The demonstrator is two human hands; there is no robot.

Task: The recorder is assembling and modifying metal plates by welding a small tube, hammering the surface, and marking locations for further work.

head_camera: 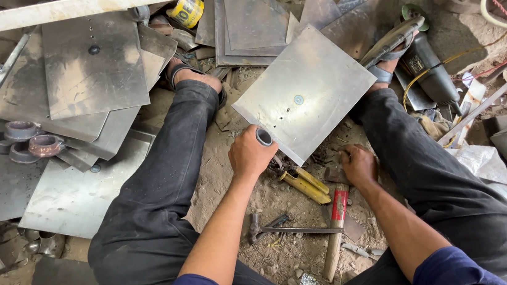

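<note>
A wooden-handled hammer is lain on the dirt floor nearest the body, its head touched by the curled right hand, a short metal tube is gripped by the left hand, and a square steel sheet is propped just beyond, between the legs.

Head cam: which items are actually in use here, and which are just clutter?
In use:
- left hand holding a short metal tube
- square metal sheet beside that tube
- right hand on the hammer

Lying about:
- stacked sheets
- yellow-handled pliers
- angle grinder
- metal rings
</note>
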